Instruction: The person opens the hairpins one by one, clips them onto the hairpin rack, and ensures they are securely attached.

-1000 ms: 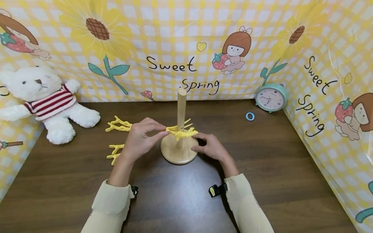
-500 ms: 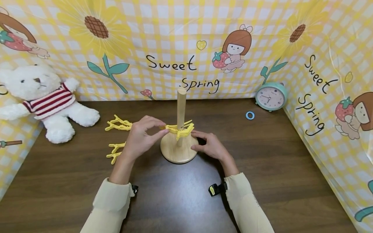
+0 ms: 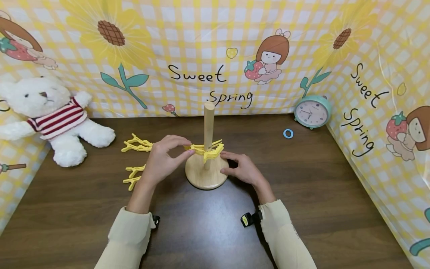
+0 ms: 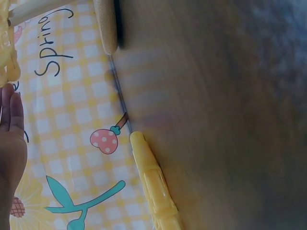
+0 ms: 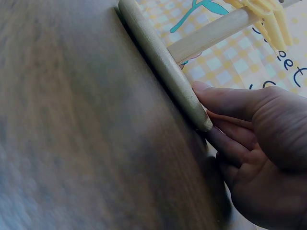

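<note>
Now shifted: yellow pieces [image 3: 214,153] around wooden post [image 3: 208,125], front one's right end drawn inward, the set seemingly better aligned.
Left hand [image 3: 164,158] pinching their left end; right hand [image 3: 244,169] gripping round base [image 3: 205,182] at its rim. Loose yellow pieces [image 3: 136,144] at left, partly hidden by left hand; blue ring [image 3: 288,133], clock [image 3: 311,113] behind, at right.

My left hand [image 3: 165,157] and right hand [image 3: 244,168] make two — then one round-based pale-wood stand [image 3: 206,181], one white plush bear [image 3: 57,112], one mint-green round clock [image 3: 311,113], one light-blue ring [image 3: 284,134] — and at least two forked yellow plastic pieces [image 3: 214,152]; the exact number I can't tell.
</note>
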Demonstrator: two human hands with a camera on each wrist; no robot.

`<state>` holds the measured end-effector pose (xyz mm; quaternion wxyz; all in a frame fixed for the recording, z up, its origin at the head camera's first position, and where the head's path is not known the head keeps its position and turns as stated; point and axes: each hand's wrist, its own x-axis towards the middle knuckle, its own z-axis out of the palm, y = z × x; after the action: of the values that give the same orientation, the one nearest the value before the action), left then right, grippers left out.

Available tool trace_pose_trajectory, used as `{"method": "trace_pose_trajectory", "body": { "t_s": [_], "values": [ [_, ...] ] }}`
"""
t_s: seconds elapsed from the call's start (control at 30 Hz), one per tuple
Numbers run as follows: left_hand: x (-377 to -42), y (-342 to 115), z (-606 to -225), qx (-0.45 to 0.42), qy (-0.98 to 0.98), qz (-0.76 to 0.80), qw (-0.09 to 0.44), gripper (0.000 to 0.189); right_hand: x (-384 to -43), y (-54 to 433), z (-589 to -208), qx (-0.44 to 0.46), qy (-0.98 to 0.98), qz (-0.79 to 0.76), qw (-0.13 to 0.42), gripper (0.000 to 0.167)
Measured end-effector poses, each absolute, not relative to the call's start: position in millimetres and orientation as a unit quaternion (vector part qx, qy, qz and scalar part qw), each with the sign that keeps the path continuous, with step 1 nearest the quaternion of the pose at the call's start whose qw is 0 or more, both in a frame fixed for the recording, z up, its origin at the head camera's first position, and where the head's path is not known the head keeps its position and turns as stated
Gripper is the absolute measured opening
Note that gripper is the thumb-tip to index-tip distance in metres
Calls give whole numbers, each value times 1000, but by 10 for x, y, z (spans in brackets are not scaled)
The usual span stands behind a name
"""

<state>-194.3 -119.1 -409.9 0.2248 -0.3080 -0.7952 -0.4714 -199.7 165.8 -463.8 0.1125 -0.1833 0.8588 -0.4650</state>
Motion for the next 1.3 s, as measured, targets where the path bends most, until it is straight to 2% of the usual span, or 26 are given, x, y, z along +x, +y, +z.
{"method": "trace_pose_trajectory", "body": {
  "t_s": [0.37,0.47,0.67,0.83,1.3],
  "values": [
    [-1905,-1258,-4083,-275,-796,-490,226,28,-2046,1685,-4611,-200,855,-464,119,56],
    [-1892,-1293,-4072,-245,-798,-505,222,25,-2059,1694,-4599,-202,854,-466,109,56],
    [-1772,-1514,-4124,-159,-813,-521,206,24,-2015,1650,-4667,-200,855,-460,131,56],
    [-1700,-1737,-4137,-94,-822,-530,186,26,-1985,1609,-4704,-198,853,-469,117,55],
    [-1655,-2096,-4140,1,-785,-583,209,27,-2016,1678,-4653,-196,853,-471,112,56]
  ]
}}
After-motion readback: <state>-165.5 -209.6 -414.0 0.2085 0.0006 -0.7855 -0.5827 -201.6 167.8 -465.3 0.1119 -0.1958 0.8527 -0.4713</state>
